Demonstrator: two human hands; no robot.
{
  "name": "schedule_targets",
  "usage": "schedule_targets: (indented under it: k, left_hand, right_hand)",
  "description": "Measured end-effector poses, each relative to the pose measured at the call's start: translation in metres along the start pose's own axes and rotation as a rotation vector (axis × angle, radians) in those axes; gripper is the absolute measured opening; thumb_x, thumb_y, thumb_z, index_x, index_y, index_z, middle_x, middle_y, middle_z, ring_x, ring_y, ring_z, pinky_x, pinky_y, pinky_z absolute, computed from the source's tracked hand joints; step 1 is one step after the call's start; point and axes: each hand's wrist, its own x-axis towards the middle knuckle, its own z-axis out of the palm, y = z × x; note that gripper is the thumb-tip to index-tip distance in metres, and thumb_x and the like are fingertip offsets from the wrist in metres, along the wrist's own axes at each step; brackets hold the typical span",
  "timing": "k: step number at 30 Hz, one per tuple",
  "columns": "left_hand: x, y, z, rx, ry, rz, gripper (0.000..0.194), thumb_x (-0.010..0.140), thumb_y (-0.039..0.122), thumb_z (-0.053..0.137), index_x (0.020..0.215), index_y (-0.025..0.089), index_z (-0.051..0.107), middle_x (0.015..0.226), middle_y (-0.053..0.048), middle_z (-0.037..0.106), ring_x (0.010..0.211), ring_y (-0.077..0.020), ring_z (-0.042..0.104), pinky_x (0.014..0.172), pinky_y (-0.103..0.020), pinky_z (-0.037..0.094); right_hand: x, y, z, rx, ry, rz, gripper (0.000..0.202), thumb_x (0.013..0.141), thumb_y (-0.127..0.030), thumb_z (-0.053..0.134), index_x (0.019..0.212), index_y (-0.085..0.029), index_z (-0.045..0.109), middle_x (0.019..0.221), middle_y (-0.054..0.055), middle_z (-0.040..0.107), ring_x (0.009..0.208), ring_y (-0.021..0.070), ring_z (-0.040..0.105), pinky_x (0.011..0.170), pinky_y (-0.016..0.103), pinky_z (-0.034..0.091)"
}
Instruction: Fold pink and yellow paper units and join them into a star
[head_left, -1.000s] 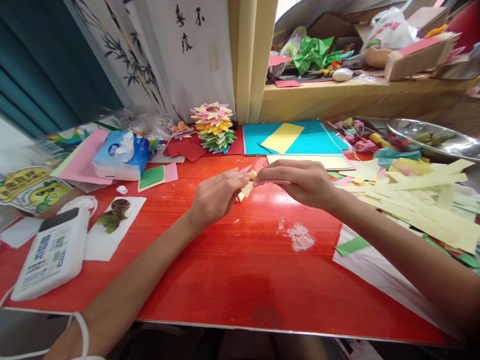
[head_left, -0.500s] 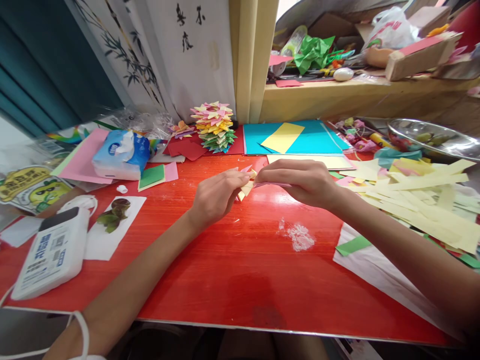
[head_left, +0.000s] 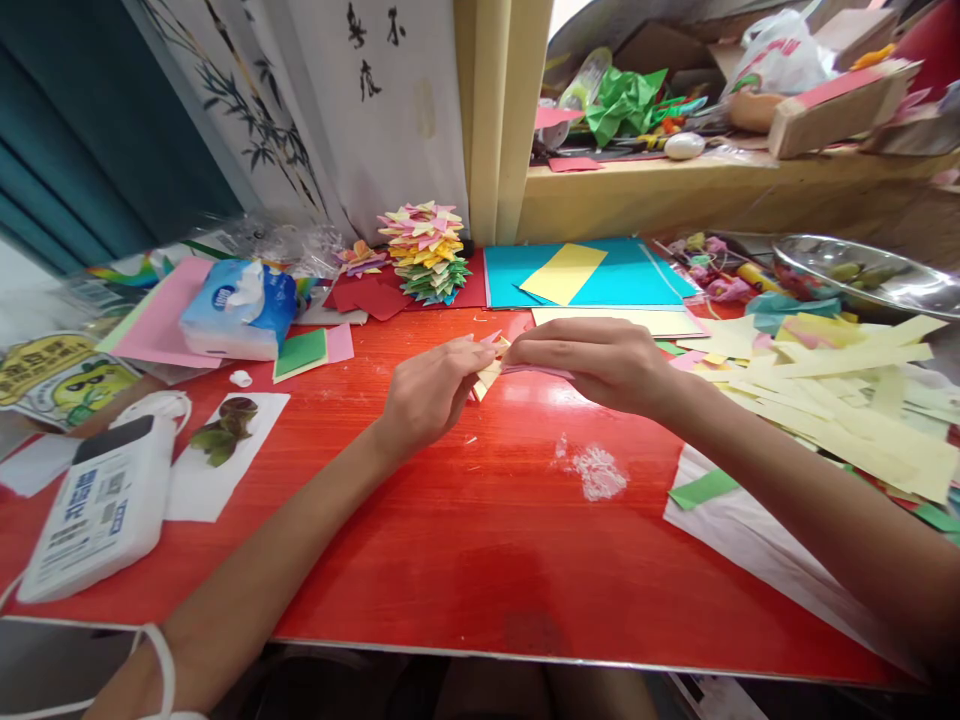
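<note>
Just above the middle of the red table, my left hand (head_left: 429, 392) is closed on a folded piece of pale yellow and pink paper (head_left: 487, 380). Its pointed tips stick out past my fingers. Close against it, my right hand (head_left: 604, 352) is closed on a folded pink paper piece (head_left: 541, 371), mostly hidden under the fingers. The two papers meet between my fingertips; whether they are joined I cannot tell. Behind my hands stands a tower of folded coloured papers (head_left: 426, 250), pink and yellow above, green and blue below.
Pale yellow paper strips (head_left: 885, 420) are heaped at the right, near a metal bowl (head_left: 892, 285). A blue paper stack (head_left: 637, 275) lies at the back. At the left are a tissue pack (head_left: 240, 315) and a white power strip (head_left: 97, 520) with its cord.
My hands hold nearly the same pose, with the right fingertips slightly closer to the left hand's paper. The whole view has shifted a little.
</note>
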Motion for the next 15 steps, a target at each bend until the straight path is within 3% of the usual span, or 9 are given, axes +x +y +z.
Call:
schedule_targets:
  k: [3,5,7,10,13,15]
  left_hand:
    - [0.001,-0.001,0.0,0.018,-0.012,0.014,0.018,0.084,0.016,0.046,0.101,0.017,0.052,0.092,-0.003,0.067,0.092,-0.0121,0.062,0.079,-0.022,0.05]
    - [0.001,-0.003,-0.001,0.055,-0.069,0.008,0.018,0.083,0.016,0.047,0.1,0.016,0.052,0.09,-0.004,0.067,0.09,-0.0122,0.062,0.078,-0.023,0.05]
    - [0.001,-0.004,0.0,0.084,-0.174,0.03,0.016,0.083,0.016,0.046,0.097,0.015,0.053,0.087,-0.005,0.066,0.087,-0.0129,0.062,0.078,-0.025,0.049]
    - [-0.001,-0.003,0.003,0.09,-0.389,0.182,0.013,0.084,0.016,0.043,0.09,0.014,0.055,0.084,-0.005,0.066,0.084,-0.0145,0.061,0.077,-0.028,0.048]
    - [-0.005,0.0,0.008,0.031,-0.59,0.309,0.018,0.084,0.027,0.044,0.084,0.015,0.057,0.08,-0.005,0.065,0.081,-0.0164,0.06,0.073,-0.029,0.047]
    - [-0.004,0.001,0.01,-0.054,-0.648,0.275,0.031,0.081,0.043,0.045,0.083,0.015,0.058,0.08,-0.006,0.065,0.081,-0.0181,0.059,0.072,-0.031,0.046]
  right_hand:
    - [0.001,0.0,0.002,0.053,0.011,0.083,0.025,0.09,-0.017,0.035,0.099,-0.02,0.059,0.094,0.005,0.063,0.087,0.0113,0.059,0.075,0.026,0.049]
    - [0.001,0.003,0.005,0.145,0.03,0.228,0.024,0.09,-0.021,0.037,0.097,-0.017,0.059,0.09,0.005,0.063,0.081,0.0104,0.06,0.072,0.025,0.049]
    - [0.0,0.008,0.01,0.306,0.041,0.419,0.026,0.09,-0.027,0.036,0.096,-0.013,0.057,0.083,0.005,0.062,0.07,0.0084,0.059,0.064,0.023,0.049]
    - [-0.002,0.016,0.016,0.593,-0.026,0.639,0.034,0.09,-0.037,0.033,0.09,-0.01,0.054,0.07,0.004,0.06,0.056,0.0062,0.055,0.053,0.02,0.047]
    - [-0.006,0.02,0.021,0.793,-0.169,0.698,0.039,0.09,-0.042,0.031,0.077,-0.012,0.051,0.058,0.001,0.055,0.047,0.005,0.05,0.046,0.018,0.042]
    - [-0.01,0.022,0.024,0.883,-0.225,0.699,0.04,0.09,-0.043,0.03,0.069,-0.013,0.048,0.053,-0.001,0.052,0.045,0.0044,0.047,0.044,0.017,0.04]
